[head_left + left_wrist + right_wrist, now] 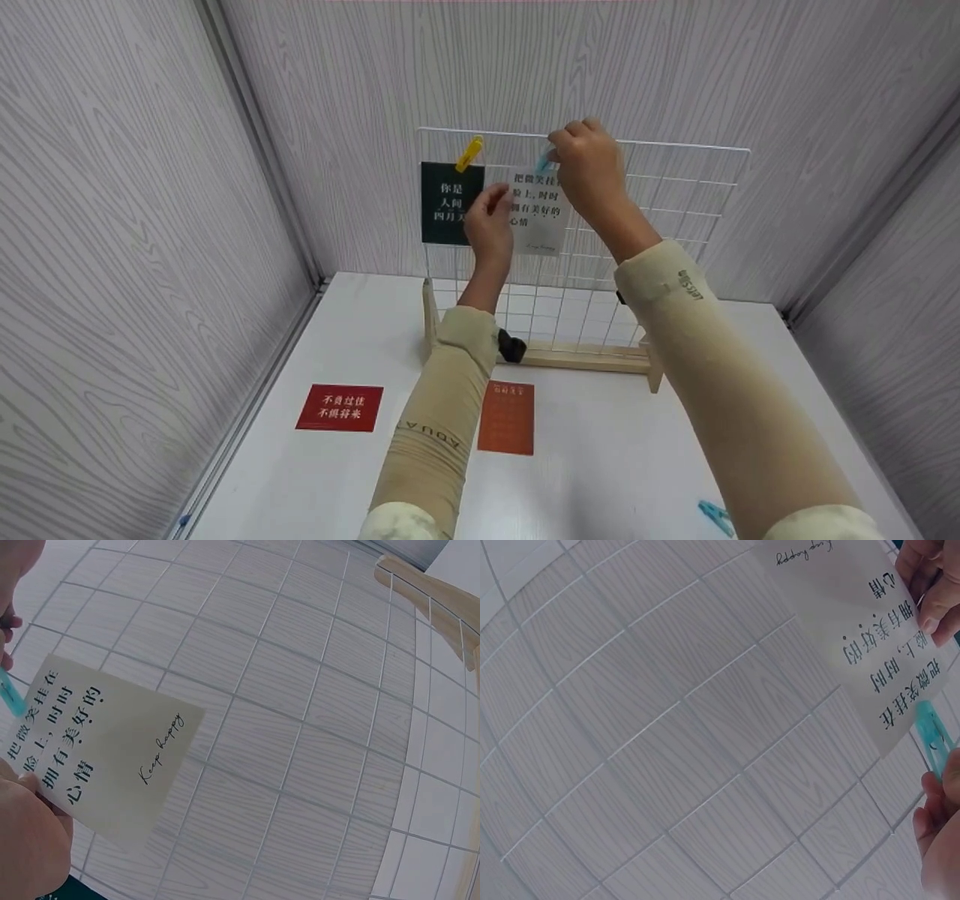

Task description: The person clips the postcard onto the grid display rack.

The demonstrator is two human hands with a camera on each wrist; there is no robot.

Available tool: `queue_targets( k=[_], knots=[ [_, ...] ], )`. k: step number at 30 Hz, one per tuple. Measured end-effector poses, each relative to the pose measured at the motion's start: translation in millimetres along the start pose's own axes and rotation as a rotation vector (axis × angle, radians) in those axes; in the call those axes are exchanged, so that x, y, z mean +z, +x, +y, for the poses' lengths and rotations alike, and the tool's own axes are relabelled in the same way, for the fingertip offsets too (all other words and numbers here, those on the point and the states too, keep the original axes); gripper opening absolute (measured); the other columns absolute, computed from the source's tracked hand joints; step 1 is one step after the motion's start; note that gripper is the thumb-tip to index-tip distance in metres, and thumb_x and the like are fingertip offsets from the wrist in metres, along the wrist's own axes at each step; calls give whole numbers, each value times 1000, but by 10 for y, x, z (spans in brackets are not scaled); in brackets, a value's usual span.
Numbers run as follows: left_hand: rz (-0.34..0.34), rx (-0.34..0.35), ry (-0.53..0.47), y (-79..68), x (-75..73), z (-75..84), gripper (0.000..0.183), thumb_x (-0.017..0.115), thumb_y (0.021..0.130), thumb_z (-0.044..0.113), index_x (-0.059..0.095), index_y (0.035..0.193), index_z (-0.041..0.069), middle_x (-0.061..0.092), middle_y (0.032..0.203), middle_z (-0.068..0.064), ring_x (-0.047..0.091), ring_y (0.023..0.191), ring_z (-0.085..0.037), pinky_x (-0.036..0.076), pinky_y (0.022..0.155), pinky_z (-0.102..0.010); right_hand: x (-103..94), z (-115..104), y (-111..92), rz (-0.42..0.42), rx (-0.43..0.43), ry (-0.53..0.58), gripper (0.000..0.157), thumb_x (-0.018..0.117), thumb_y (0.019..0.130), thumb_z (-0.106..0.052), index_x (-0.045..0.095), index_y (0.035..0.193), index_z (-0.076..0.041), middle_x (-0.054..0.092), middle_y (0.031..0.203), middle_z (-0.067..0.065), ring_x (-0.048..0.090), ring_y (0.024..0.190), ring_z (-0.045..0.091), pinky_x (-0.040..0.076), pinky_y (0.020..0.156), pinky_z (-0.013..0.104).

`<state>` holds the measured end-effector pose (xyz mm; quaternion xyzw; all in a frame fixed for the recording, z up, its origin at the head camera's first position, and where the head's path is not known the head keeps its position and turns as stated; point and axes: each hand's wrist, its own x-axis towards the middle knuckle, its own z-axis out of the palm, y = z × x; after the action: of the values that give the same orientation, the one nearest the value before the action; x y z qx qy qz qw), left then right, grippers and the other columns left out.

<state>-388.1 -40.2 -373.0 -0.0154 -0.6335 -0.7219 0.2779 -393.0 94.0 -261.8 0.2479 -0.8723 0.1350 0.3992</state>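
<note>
A pale card (538, 225) with dark characters and "Keep happy" lies against the white wire grid rack (675, 199). My left hand (491, 225) pinches the card by its left edge, thumb on its face in the right wrist view. Above, my right hand (592, 161) pinches a light-blue clip (933, 736) whose tip overlaps the card's top edge. Just left of the pale card hangs a dark green card (442, 202), held to the grid by a yellow clip (469, 154).
A wooden base (592, 358) carries the rack on the white table (600, 465). On the tabletop lie a red card (340, 408) at left, an orange card (507, 420) near the left forearm, and another blue clip (715, 517) at front right. Wood-patterned panels (120, 187) enclose the table.
</note>
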Motion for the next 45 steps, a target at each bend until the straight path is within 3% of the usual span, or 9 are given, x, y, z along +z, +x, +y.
queue_targets(
  k=[5,11,15,20,25,30,36,45],
  knots=[
    [3,7,5,7,-3,-6,23,57,104,20,67,124,16,68,117,-2,65,101,-20,55,87,-25,7,-8,20,-2,-1,-40,19,68,95,-13,75,110,-2,73,105,16,65,93,31,57,79,44],
    [9,11,12,11,-4,-4,24,59,103,18,67,124,10,69,116,-5,64,99,-18,54,85,-24,59,-4,-25,-3,90,45,24,66,98,-16,73,117,-4,74,111,14,67,103,30,57,85,43],
    [8,15,33,17,9,-5,24,60,103,17,68,123,8,69,115,-7,63,97,-14,53,83,-25,84,13,-53,-17,216,193,27,67,98,-20,72,121,-7,73,114,10,65,107,25,55,88,38],
    [4,20,55,0,9,-2,25,60,102,17,67,124,8,69,116,-7,64,99,-15,54,86,-26,137,48,-106,-33,399,451,33,67,98,-25,69,127,-9,70,112,6,60,94,16,50,81,28],
    [3,16,64,-4,11,2,24,60,102,17,68,123,9,69,116,-6,64,98,-14,54,85,-27,176,69,-132,-22,482,600,35,68,97,-25,68,130,-13,69,114,3,57,90,10,48,77,22],
    [12,22,69,4,8,-10,23,60,102,17,69,122,9,70,116,-6,64,99,-14,54,85,-27,158,45,-114,-40,473,631,33,68,97,-25,70,129,-15,70,114,3,59,91,12,49,77,23],
    [4,22,65,2,22,-17,23,60,102,17,69,122,10,70,116,-5,64,99,-14,54,84,-26,134,34,-110,-110,475,571,37,65,99,-32,66,134,-23,69,115,-1,61,91,10,48,77,23],
    [-2,26,102,-24,36,21,22,59,103,18,68,121,10,69,114,-4,64,98,-13,54,85,-25,122,52,-134,-131,433,497,39,61,101,-35,62,139,-26,68,118,2,61,92,14,47,77,27]
  ],
)
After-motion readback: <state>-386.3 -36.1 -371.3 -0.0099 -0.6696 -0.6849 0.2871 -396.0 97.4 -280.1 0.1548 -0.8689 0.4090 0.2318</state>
